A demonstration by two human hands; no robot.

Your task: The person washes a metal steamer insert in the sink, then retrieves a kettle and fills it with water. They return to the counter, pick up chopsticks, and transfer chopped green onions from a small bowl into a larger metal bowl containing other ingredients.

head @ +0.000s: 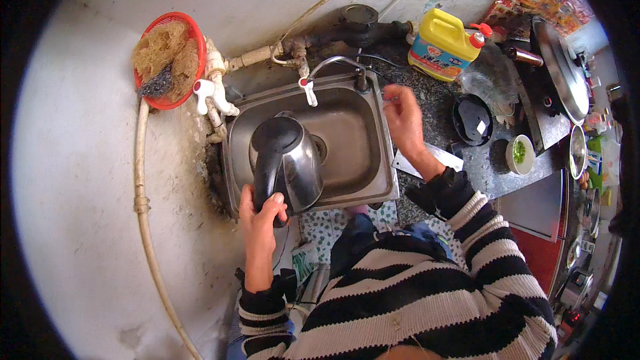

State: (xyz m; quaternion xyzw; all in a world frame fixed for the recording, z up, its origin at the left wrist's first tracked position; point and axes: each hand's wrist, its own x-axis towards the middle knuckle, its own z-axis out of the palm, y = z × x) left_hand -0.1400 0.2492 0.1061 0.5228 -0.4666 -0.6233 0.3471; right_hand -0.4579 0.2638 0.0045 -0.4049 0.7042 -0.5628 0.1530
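My left hand [262, 217] grips the black handle of a stainless steel electric kettle [302, 175]. The kettle is held over the left part of a steel sink [385, 160], its black lid facing up. Behind it, a curved metal faucet [332, 61] with a white-and-red tap handle [308, 91] reaches over the basin. My right hand [402, 117] is just beyond the sink's right rim, above the dark stone counter, with its fingers curled. Whether anything is between those fingers is hidden. A cleaver's metal blade [445, 156] lies partly under my right wrist.
A yellow detergent jug [442, 45] stands behind a round black kettle base [472, 120]. A bowl of chopped greens [520, 155] sits near the counter's front edge, close to a large metal pot lid [560, 70]. On the left wall hang a red basket [200, 55] of loofah scrubbers and pipes [142, 170].
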